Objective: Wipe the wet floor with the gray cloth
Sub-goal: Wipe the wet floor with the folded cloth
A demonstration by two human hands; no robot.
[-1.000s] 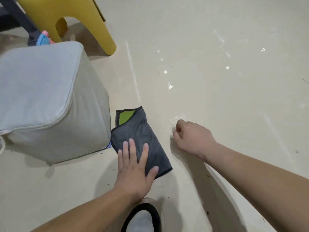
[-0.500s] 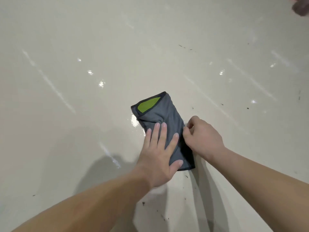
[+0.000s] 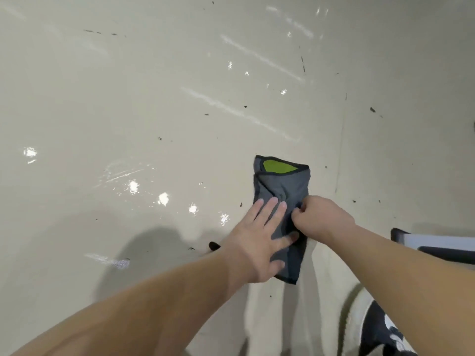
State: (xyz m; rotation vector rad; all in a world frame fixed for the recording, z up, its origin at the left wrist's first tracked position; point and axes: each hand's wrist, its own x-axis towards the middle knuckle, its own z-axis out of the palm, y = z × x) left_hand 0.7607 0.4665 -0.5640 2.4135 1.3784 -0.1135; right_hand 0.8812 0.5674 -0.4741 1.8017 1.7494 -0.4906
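Observation:
A folded gray cloth (image 3: 282,183) with a green patch at its far end lies on the glossy beige floor (image 3: 154,111). My left hand (image 3: 259,240) presses flat on its near half, fingers spread. My right hand (image 3: 318,219) is curled, pinching the cloth's right edge beside the left fingers. Wet streaks and shiny droplets (image 3: 133,186) sit on the floor left of the cloth.
Dark specks of dirt are scattered over the floor. A dark and white object (image 3: 437,242) shows at the right edge. A black and white shoe (image 3: 380,332) is at the bottom right. My shadow falls on the floor at lower left.
The cloth has slid to the right across the floor under my left hand. My right hand has closed onto its right edge. The gray box and yellow chair have left the view.

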